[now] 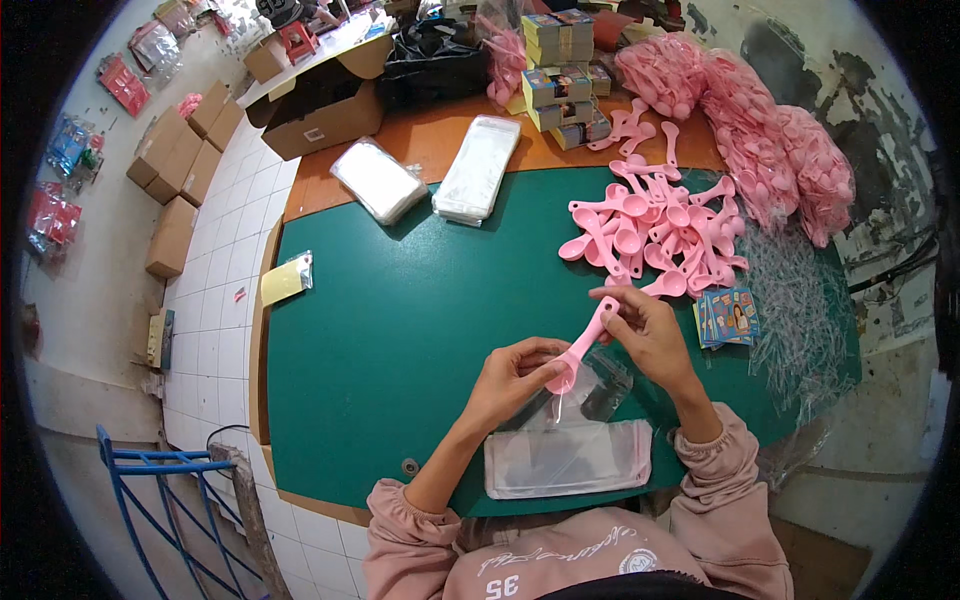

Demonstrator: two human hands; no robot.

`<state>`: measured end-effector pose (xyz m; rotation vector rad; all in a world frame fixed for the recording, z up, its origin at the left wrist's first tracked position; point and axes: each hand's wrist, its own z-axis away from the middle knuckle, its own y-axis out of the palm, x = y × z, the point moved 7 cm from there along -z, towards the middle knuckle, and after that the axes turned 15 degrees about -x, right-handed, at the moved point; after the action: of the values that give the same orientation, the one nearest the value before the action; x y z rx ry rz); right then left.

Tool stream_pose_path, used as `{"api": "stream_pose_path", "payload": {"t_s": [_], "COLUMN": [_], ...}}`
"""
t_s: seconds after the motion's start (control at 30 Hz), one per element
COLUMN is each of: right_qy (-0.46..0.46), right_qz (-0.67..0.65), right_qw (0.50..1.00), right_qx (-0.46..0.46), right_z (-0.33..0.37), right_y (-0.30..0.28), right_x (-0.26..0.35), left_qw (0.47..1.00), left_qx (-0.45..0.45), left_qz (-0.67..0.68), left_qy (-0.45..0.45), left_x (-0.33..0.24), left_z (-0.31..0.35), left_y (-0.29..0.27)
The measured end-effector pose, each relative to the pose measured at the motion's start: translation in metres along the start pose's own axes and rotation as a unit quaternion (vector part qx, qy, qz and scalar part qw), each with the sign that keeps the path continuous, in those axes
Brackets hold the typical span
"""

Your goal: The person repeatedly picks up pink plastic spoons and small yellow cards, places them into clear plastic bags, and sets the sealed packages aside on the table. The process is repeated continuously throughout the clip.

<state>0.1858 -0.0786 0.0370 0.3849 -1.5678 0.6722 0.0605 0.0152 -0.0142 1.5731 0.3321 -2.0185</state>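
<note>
Just beyond the clear-bag stack [570,462], with the left hand [512,380] pinching the pink scoop [586,343] by its bowl and the right hand [650,335] its handle, a light, steady grip should serve best.

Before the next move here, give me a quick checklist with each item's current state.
1. Pink spoon supported at both ends: ok; left hand at the bowl, right hand at the handle end.
2. Clear bags near the hands: ok, lying at the table's near edge.
3. Spoon bowl inside clear film: cannot tell.
4. More spoons at hand: ok, loosely piled beyond the right hand.
5. Small cards squared up: not ok, they lie fanned.
</note>
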Motion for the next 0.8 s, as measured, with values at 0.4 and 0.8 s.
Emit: {"api": "stream_pose_path", "payload": {"t_s": [0.4,0.8], "right_qy": [-0.176,-0.121], "right_qz": [-0.006,0.025], "right_qw": [0.984,0.99], "right_qx": [0.037,0.06], "right_z": [0.006,0.011], "right_y": [-0.005,0.008], "right_x": [0.043,0.033], "left_qw": [0.99,0.99], "left_qx": [0.11,0.126], "left_qz": [-0.081,0.062], "left_qy": [0.02,-0.016], "left_x": [-0.003,-0.024], "left_z": [0.008,0.019], "left_y": [0.005,0.017]}}
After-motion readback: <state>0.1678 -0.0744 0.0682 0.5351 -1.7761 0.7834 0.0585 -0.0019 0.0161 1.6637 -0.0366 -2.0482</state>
